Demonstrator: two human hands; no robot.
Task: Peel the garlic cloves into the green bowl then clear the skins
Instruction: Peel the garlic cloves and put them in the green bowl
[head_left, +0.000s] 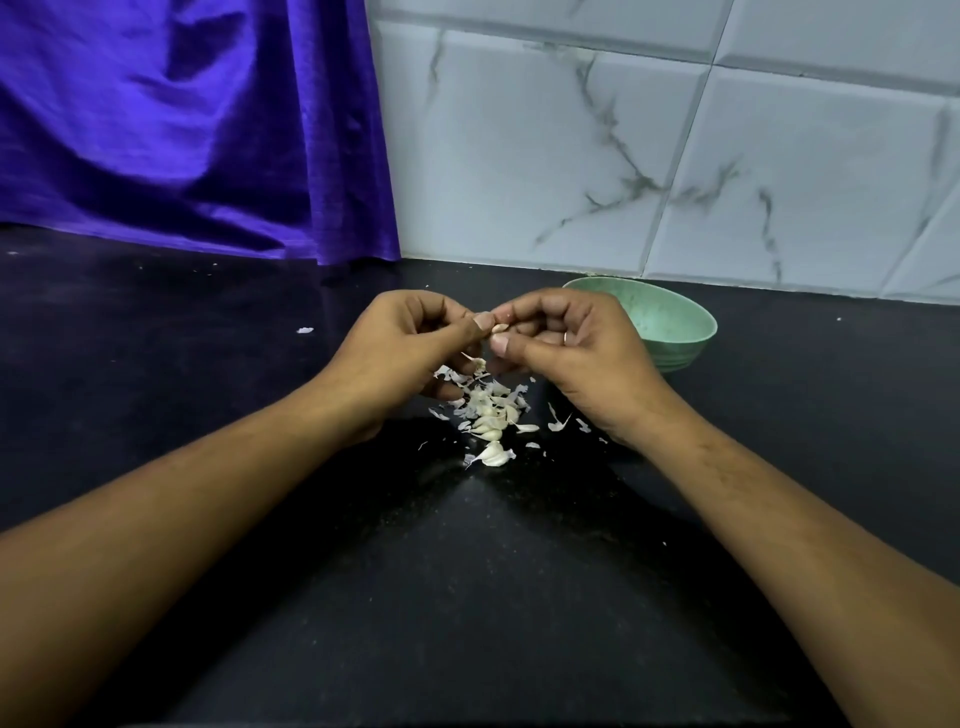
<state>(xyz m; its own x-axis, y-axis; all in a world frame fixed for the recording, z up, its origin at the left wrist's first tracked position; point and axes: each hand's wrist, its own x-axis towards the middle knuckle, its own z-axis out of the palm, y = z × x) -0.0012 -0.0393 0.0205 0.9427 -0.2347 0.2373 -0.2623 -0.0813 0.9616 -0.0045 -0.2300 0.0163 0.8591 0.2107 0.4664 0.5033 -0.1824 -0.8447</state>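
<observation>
Peeling step in hand, well short of the clearing. Left hand (410, 345) and right hand (566, 343) raised together above the black counter (467, 597), fingertips meeting on one small garlic clove (500, 328) pinched between both thumbs and forefingers — each hand closed on that same clove, the other fingers curled in loosely. Thin strip of skin (475, 359) dangling just below the clove, seemingly half torn away. Directly beneath the hands, a heap of garlic cloves and loose skins (488, 410) on the counter, with one more clove (493, 454) lying a little nearer and stray flakes scattered to the right of the heap. Green bowl (675, 322) at the far right, just behind the right hand and close to the tiled wall (675, 156); not possible to tell from here what lies inside, since the hand hides part of the inner wall and the visible part looks bare. Purple cloth (182, 119) hanging at the far left, clear of the work. Next move, by judgement: strip off the last of the skin with the thumbnails, let it fall on the heap, then carry the bare clove right and far to drop it over the rim of the bowl — a short reach, needing only a light grip so the slippery clove does not shoot out.
</observation>
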